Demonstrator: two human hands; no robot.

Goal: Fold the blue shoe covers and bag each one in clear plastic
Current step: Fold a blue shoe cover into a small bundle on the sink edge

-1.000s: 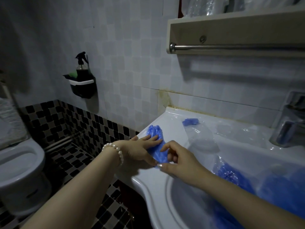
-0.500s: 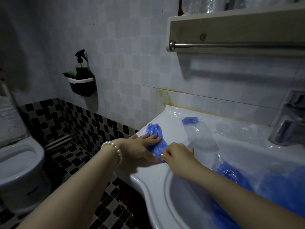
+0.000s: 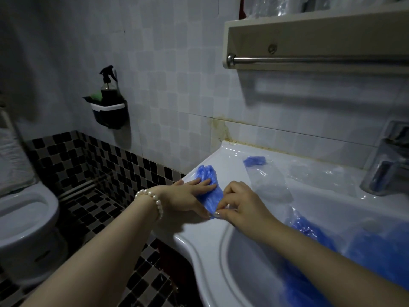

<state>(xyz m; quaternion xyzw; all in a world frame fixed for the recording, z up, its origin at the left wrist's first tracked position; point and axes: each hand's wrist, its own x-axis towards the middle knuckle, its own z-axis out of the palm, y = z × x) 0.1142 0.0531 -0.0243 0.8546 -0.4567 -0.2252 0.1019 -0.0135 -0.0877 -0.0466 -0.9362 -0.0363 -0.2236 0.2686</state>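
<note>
Left hand [image 3: 188,197] flat, fingers straight, pressing the blue shoe cover [image 3: 210,187] down on the washbasin rim [image 3: 199,238]; right hand [image 3: 238,203] just beside it, fingers curled, pinching the cover's near end. Folding step in hand, bagging not yet done. Next likely: turn the pinched end over toward the left fingers. Clear plastic bag [image 3: 269,180] lies just beyond the right hand, more blue covers [image 3: 376,251] further right

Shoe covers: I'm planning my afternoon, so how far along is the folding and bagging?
Done, apparently: one folded cover in a clear bag at the sink's back. In hand: the left hand presses a blue shoe cover flat on the sink rim while the right hand pinches its near end. Left: a loose blue pile by the basin.
</note>
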